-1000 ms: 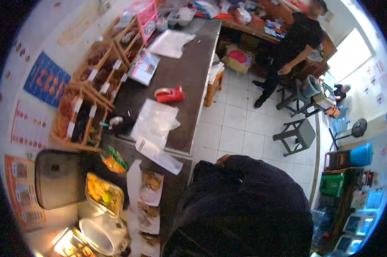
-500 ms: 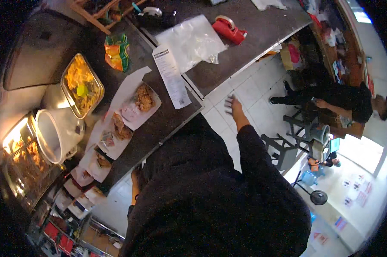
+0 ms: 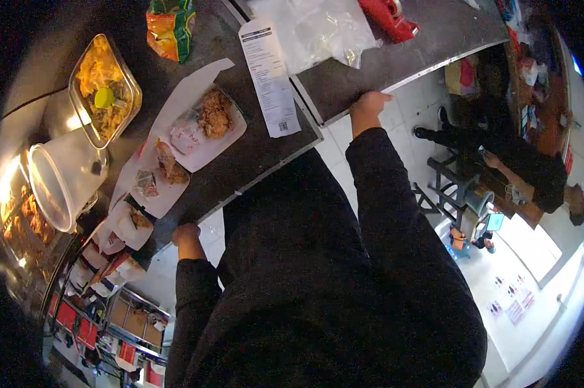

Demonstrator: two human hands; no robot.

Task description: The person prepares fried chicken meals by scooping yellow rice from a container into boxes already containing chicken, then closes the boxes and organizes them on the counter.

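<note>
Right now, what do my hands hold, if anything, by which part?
Nothing held is visible: the left hand and right hand are at the counter edges; whether they grip them cannot be told.

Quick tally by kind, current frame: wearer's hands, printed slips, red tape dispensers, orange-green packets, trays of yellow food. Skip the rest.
Wearer's hands: 2 (left hand, right hand)
Printed slip: 1
Red tape dispenser: 1, cut by the frame
Orange-green packet: 1
Tray of yellow food: 1
Total: 6
</note>
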